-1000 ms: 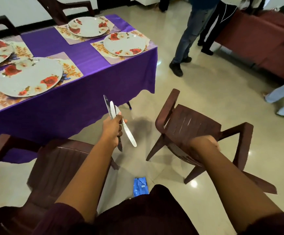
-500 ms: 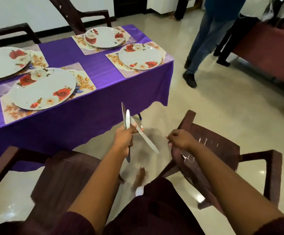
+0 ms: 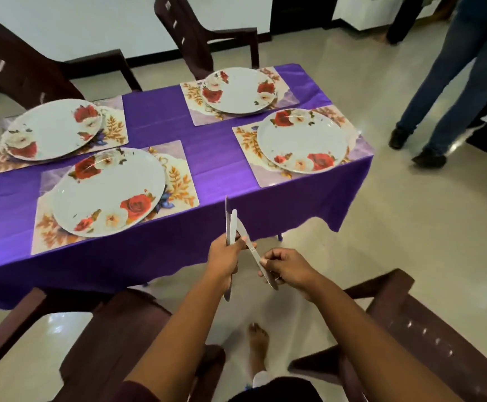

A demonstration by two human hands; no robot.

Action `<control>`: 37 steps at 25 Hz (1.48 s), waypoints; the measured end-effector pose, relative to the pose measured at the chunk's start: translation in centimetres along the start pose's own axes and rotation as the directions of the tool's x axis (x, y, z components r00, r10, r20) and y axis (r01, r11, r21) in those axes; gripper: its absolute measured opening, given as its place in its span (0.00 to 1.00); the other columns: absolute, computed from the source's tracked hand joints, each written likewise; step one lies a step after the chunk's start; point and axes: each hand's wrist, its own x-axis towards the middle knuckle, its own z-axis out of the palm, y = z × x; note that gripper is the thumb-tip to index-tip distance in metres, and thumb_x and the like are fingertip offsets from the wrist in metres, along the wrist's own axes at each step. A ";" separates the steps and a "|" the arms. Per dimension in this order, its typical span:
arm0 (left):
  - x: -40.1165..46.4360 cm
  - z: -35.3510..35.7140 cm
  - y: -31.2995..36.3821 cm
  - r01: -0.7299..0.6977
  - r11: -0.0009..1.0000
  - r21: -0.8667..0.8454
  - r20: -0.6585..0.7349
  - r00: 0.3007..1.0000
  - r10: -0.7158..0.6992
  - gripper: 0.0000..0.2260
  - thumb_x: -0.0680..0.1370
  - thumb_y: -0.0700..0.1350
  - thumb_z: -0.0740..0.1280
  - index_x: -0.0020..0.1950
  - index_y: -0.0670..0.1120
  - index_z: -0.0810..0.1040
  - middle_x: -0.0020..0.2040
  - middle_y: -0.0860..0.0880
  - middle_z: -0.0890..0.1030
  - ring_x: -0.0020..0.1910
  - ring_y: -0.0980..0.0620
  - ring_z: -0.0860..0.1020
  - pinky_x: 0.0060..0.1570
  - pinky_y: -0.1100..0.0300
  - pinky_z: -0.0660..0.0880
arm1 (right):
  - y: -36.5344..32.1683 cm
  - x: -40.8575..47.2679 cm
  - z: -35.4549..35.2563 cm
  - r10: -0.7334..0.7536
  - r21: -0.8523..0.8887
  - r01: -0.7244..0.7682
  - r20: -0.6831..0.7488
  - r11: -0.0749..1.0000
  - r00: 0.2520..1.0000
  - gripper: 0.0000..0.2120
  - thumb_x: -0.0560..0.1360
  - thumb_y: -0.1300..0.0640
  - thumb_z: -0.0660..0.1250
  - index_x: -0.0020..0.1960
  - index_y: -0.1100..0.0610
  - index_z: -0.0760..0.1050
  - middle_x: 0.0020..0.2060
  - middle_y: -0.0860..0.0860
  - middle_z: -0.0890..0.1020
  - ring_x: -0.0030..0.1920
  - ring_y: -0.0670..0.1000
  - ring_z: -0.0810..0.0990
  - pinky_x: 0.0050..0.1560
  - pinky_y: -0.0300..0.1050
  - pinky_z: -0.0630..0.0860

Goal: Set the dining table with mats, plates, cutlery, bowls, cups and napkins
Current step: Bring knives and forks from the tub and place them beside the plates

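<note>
A second ago your right hand (image 3: 287, 271) was down on the brown chair (image 3: 428, 335) beside you; now it has let go of the chair and come up to the knives (image 3: 232, 227). Your left hand (image 3: 226, 258) has its fingers wrapped round the bunch of knives, just off the near edge of the bench (image 3: 155, 117). Your right fingers (image 3: 265, 261) are pinching one knife (image 3: 258, 261) that sticks out of the bunch, so it looks like you are about to pull it out and lay it by a plate. You have also turned to face the bench, and all four plates show. Each plate sits on its own mat, like the plate (image 3: 108, 190) on the mat (image 3: 178, 181) nearest you and the one by the right edge (image 3: 301, 139). No cutlery, bowls, cups or napkins are on the bench yet. I can see no words or brand names anywhere.
</note>
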 end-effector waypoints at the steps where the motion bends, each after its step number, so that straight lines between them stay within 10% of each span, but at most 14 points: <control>1: 1.1 0.5 0.7 0.009 1.000 -0.012 -0.004 1.000 -0.009 0.04 0.79 0.43 0.67 0.49 0.44 0.75 0.43 0.47 0.86 0.25 0.54 0.58 0.23 0.62 0.58 | -0.6 1.1 -0.5 0.000 -0.005 0.000 -0.007 1.000 1.000 0.06 0.81 0.60 0.62 0.51 0.62 0.76 0.42 0.58 0.84 0.34 0.48 0.80 0.32 0.36 0.74; 19: 9.7 -4.8 11.6 -0.090 0.994 -0.063 -0.129 0.988 0.081 0.02 0.79 0.44 0.67 0.48 0.47 0.75 0.41 0.47 0.86 0.24 0.53 0.58 0.24 0.62 0.58 | -13.2 11.2 0.2 -0.134 -0.023 0.139 0.155 0.990 0.979 0.08 0.80 0.58 0.63 0.53 0.62 0.78 0.44 0.58 0.85 0.39 0.52 0.83 0.36 0.40 0.78; 25: 13.7 -14.5 16.0 -0.147 0.984 -0.105 -0.219 0.968 0.122 0.06 0.79 0.44 0.67 0.54 0.45 0.79 0.39 0.50 0.85 0.25 0.58 0.73 0.28 0.64 0.66 | -20.5 17.6 7.8 -0.200 -0.102 0.229 0.238 0.968 0.950 0.05 0.80 0.59 0.64 0.49 0.60 0.77 0.38 0.51 0.82 0.35 0.48 0.77 0.35 0.39 0.72; 37: 17.3 -35.4 16.0 -0.095 0.995 -0.035 -0.360 0.930 0.076 0.08 0.77 0.43 0.70 0.54 0.43 0.81 0.27 0.54 0.74 0.25 0.55 0.65 0.24 0.63 0.61 | -28.5 24.0 28.7 -0.208 -0.068 0.256 0.408 0.964 0.889 0.06 0.79 0.61 0.66 0.50 0.64 0.78 0.39 0.55 0.83 0.36 0.50 0.82 0.37 0.40 0.77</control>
